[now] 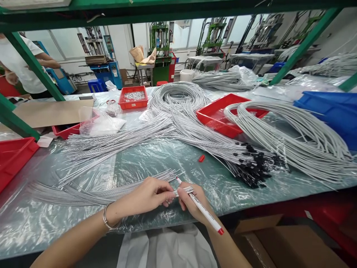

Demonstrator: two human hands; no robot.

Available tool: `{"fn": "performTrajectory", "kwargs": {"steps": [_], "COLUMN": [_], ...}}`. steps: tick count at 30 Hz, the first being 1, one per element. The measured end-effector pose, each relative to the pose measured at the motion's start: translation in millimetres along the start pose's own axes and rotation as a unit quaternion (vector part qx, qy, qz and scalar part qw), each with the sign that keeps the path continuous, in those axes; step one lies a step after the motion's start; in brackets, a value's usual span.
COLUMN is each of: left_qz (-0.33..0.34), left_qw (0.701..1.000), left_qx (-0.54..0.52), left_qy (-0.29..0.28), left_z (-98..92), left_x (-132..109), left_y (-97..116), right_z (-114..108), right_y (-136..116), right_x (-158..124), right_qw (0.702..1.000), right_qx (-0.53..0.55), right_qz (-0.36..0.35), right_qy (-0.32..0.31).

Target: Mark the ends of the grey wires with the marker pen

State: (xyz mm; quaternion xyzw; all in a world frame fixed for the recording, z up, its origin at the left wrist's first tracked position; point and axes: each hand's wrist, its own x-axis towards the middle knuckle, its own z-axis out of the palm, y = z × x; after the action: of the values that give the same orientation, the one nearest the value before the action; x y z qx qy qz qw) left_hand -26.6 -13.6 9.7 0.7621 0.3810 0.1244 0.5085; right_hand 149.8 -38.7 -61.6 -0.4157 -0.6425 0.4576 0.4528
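Grey, thin wires [184, 190] sit bunched over a green, film-covered table [156, 156], pinched between closed fingertips of the left hand [153, 192]; the right hand [194, 209] grips a slim, white, red-ended marker [206, 214]. Probably light and springy, the wires suit holding near their ends.

This is a factory workshop, as tall green metal machines [160, 48] and long coiled grey cables [181, 88] show.
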Motion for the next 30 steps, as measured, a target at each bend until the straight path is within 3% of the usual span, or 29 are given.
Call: {"fn": "performTrajectory", "kwargs": {"steps": [9, 15, 18, 21, 26, 30], "left_qz": [-0.014, 0.026, 0.026, -0.005, -0.049, -0.054], "left_qw": [1.0, 0.992, 0.993, 0.999, 0.996, 0.993], "left_qx": [-0.022, 0.122, 0.115, 0.027, -0.07, -0.1], "left_qy": [0.011, 0.0, 0.009, -0.019, -0.03, -0.033], "left_z": [-1.7, -3.5, -0.2, -0.9, -12.9, -16.1], "left_x": [2.4, -2.6, -1.8, 1.3, 5.1, 7.3], "left_y": [-5.0, 5.5, 6.3, 4.4, 1.8, -0.8], "right_z": [-0.1, 0.5, 2.8, 2.6, -2.2, 0.7], "right_y": [1.6, 1.2, 3.6, 8.3, 17.6, 23.4], "right_x": [0.5, 0.7, 1.0, -0.6, -7.0, -8.5], "right_qw": [1.0, 1.0, 1.0, 0.998, 0.966, 0.956], "right_qx": [0.005, -0.02, -0.027, -0.019, -0.075, -0.107], "right_qz": [0.001, -0.005, -0.015, -0.046, -0.153, -0.198], "right_qy": [-0.005, -0.017, -0.003, 0.029, 0.192, 0.185]}}
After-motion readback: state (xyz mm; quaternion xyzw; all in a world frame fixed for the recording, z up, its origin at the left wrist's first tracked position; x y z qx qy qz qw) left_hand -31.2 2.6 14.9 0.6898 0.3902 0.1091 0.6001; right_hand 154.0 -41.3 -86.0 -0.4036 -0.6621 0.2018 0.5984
